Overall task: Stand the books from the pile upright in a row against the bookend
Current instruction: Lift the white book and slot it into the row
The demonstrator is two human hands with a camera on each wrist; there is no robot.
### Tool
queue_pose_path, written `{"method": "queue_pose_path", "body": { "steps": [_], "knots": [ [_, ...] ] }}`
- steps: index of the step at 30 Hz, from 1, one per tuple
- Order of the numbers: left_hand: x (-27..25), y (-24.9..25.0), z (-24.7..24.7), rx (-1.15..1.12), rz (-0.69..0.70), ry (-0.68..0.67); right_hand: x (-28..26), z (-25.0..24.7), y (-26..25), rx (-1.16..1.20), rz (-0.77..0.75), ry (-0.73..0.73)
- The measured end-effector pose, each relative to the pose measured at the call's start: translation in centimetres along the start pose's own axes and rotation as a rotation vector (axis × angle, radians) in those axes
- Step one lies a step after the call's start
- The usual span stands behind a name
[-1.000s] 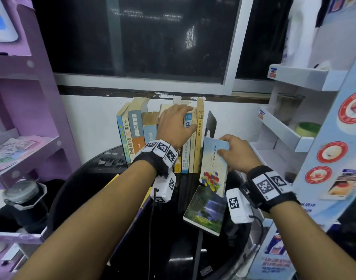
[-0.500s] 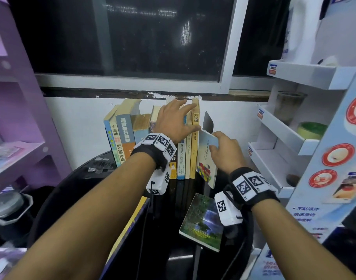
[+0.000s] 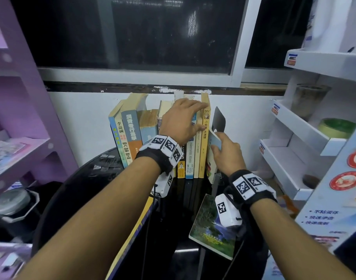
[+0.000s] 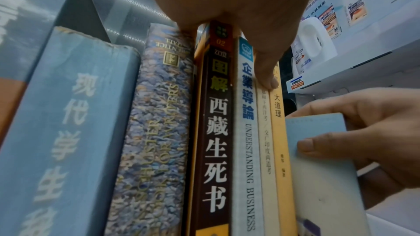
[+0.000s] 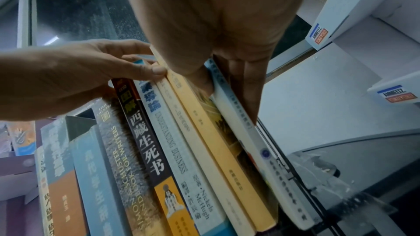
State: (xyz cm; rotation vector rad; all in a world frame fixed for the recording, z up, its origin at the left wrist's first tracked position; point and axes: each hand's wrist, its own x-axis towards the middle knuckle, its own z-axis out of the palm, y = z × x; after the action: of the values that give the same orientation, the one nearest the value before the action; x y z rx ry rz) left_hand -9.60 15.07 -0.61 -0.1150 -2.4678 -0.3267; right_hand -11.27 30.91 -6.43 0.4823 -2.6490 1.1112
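Observation:
A row of upright books (image 3: pixel 132 134) stands on the black round table (image 3: pixel 82 188) against the wall. My left hand (image 3: pixel 181 120) lies over the tops of the row, fingers stretched toward the yellow book (image 3: pixel 204 138), and its thumb (image 4: pixel 268 76) presses the spines. My right hand (image 3: pixel 225 152) pinches a thin light-blue book (image 3: pixel 214 142), thumb on one cover and fingers on the other. It stands nearly upright between the yellow book and the black bookend (image 3: pixel 219 120). A green landscape-cover book (image 3: pixel 209 229) lies flat under my right wrist.
A yellow-edged book (image 3: pixel 132 229) lies flat at the table's near left under my left arm. White display shelves (image 3: pixel 294 142) stand close on the right and a purple shelf unit (image 3: pixel 21 142) on the left. A dark window (image 3: pixel 132 33) is above the books.
My right hand has swung the thin blue book from a tilt over the table to nearly upright beside the yellow book. The left hand has stayed on the row.

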Motion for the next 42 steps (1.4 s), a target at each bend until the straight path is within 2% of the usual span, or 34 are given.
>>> {"method": "queue_pose_path", "body": {
  "steps": [10, 19, 42],
  "knots": [
    [-0.4, 0.5, -0.3, -0.072, -0.112, -0.008, 1.3, 1.1, 0.8, 0.052, -0.016, -0.118],
    [-0.4, 0.9, -0.6, -0.076, -0.099, 0.001, 1.7, 0.0, 1.1, 0.048, -0.037, -0.333],
    [-0.3, 0.5, -0.1, -0.078, -0.092, 0.010, 2.8, 1.6, 2.8, 0.125, -0.048, -0.338]
  ]
}}
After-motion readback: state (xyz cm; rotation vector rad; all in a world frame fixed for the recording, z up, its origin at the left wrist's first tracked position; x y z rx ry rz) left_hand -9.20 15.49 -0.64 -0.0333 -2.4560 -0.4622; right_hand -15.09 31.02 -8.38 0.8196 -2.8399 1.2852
